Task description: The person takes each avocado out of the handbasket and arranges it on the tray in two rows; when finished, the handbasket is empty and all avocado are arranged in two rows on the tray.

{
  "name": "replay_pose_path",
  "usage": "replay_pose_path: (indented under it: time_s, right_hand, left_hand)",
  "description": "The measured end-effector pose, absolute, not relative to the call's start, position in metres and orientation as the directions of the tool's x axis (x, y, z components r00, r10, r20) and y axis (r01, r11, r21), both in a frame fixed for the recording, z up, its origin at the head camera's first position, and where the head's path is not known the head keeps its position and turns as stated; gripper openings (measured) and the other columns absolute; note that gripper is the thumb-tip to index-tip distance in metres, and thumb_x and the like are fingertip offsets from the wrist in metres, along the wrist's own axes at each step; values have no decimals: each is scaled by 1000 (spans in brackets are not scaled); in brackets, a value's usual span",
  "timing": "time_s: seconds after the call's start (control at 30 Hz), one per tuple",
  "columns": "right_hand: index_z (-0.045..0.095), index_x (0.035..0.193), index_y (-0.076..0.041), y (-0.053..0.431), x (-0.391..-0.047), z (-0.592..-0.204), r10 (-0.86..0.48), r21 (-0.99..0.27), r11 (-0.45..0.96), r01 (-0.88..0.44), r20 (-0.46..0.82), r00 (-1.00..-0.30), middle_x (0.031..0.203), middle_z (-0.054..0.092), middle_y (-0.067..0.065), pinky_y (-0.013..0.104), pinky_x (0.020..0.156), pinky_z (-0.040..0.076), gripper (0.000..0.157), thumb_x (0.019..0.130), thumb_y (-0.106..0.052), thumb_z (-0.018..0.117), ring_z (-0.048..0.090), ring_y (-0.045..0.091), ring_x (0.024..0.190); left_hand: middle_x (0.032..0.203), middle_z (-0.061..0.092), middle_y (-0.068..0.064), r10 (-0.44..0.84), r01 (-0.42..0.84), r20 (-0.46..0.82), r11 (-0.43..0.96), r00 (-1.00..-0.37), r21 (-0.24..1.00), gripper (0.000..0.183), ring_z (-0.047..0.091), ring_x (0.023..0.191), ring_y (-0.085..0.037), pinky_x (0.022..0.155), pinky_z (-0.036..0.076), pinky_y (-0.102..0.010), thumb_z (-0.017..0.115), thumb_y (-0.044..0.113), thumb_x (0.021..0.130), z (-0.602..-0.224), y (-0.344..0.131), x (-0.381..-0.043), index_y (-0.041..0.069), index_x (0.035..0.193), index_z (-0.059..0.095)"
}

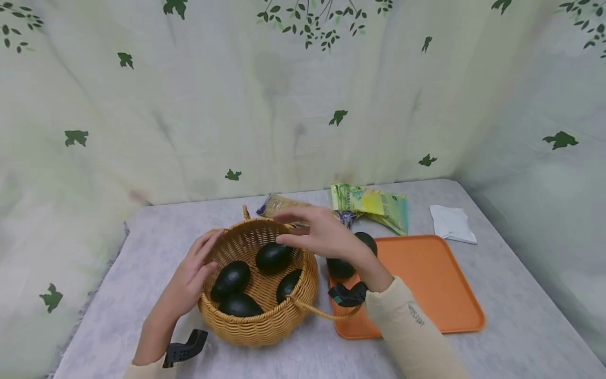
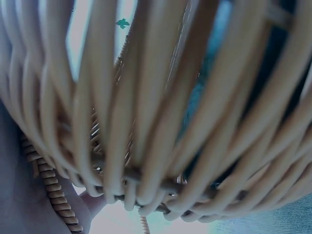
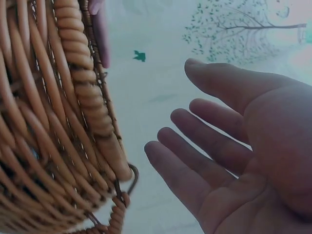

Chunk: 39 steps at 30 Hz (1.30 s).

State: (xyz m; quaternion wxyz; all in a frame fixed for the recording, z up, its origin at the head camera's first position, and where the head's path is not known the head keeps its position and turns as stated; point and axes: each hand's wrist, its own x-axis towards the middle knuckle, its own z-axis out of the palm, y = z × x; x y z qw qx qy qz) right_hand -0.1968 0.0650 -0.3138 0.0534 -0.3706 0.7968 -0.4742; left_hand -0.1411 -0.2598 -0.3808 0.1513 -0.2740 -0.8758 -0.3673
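Wicker basket holds four dark avocados, left hand gripping it, right hand with fingers apart.

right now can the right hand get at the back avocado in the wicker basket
Probably yes: the right hand looks empty and open near the rim of the wicker basket, whose top is uncovered, and no other avocado seems to lie on top of the back avocado.

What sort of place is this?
Probably a staged tabletop set indoors rather than a working kitchen: a printed curtain hangs behind and on both sides of the table, where a basket and an orange tray sit.
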Motion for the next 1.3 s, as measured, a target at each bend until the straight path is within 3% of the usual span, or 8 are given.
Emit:
replay_pose_path:
  time_s: [0.13, 0.57, 0.77, 0.9, 1.3]
  right_hand:
    - [63, 140, -12, 54, -201, -315, -661, -775, 302, -555, 249, -708, 136, 66, 3, 28, 95, 55, 47, 97, -26, 74, 62, 20, 127]
    - [65, 137, -12, 29, -208, -315, -721, -747, 335, -574, 189, -667, 134, 67, 5, 33, 96, 55, 43, 97, -26, 72, 64, 19, 123]
    - [66, 137, -14, 19, -207, -316, -727, -712, 366, -599, 183, -662, 132, 69, 2, 29, 95, 54, 43, 97, -28, 73, 65, 16, 120]
    - [65, 138, -14, 13, -208, -317, -736, -694, 384, -608, 167, -656, 134, 69, 3, 35, 100, 52, 43, 98, -28, 72, 64, 18, 122]
    - [66, 136, -10, 6, -214, -301, -785, -729, 357, -583, 104, -610, 136, 68, 5, 33, 103, 51, 43, 97, -27, 73, 64, 19, 125]
  left_hand:
    - [157, 40, -18, 367, 586, 460, 580, -808, 566, 62, 29, 144, 5, 111, 20, -6, 50, -8, 99, -381, -260, -142, 3, 159, 36]
    - [158, 39, -17, 353, 562, 443, 599, -824, 570, 63, 30, 144, 1, 110, 19, -5, 50, -7, 100, -383, -261, -143, 6, 160, 36]
    - [158, 39, -15, 344, 546, 428, 608, -836, 577, 62, 38, 142, -18, 109, 20, -4, 49, -5, 101, -383, -261, -142, 8, 160, 36]
    - [158, 39, -15, 346, 544, 424, 610, -837, 576, 62, 40, 140, -24, 108, 20, -4, 49, -5, 101, -381, -261, -140, 8, 160, 36]
    - [158, 39, -16, 359, 562, 437, 600, -825, 569, 62, 39, 141, -20, 109, 21, -4, 50, -5, 101, -379, -263, -140, 7, 160, 37]
